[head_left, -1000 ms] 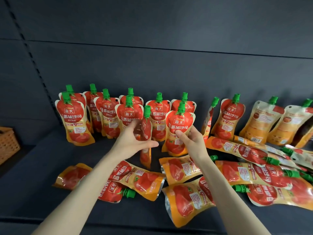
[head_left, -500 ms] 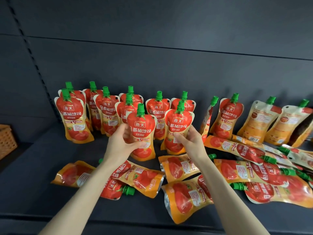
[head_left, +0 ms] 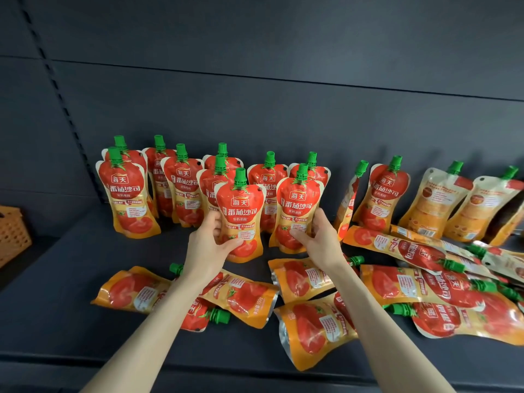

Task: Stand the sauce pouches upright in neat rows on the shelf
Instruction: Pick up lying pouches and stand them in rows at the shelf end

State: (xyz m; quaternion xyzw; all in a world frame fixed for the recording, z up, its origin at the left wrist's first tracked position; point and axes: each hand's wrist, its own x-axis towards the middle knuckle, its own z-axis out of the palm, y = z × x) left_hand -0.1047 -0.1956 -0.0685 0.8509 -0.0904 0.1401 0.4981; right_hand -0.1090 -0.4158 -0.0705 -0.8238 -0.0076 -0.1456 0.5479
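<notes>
Red-and-orange tomato sauce pouches with green caps cover the dark shelf (head_left: 71,268). My left hand (head_left: 208,245) grips one upright pouch (head_left: 241,211) by its lower left side, front label facing me. My right hand (head_left: 317,239) grips the upright pouch next to it (head_left: 297,205) by its lower right edge. Several standing pouches (head_left: 181,185) form rows behind and to the left. Several pouches lie flat in front (head_left: 243,299) and to the right (head_left: 453,293).
Pouches lean against the back wall at the right, some showing their pale backs (head_left: 433,202). A woven basket (head_left: 12,234) sits at the far left edge. The shelf's front lip (head_left: 255,375) runs below my forearms.
My left hand turned its pouch from edge-on to label-forward and set it upright beside the right hand's pouch. The right hand kept its hold on its pouch.
</notes>
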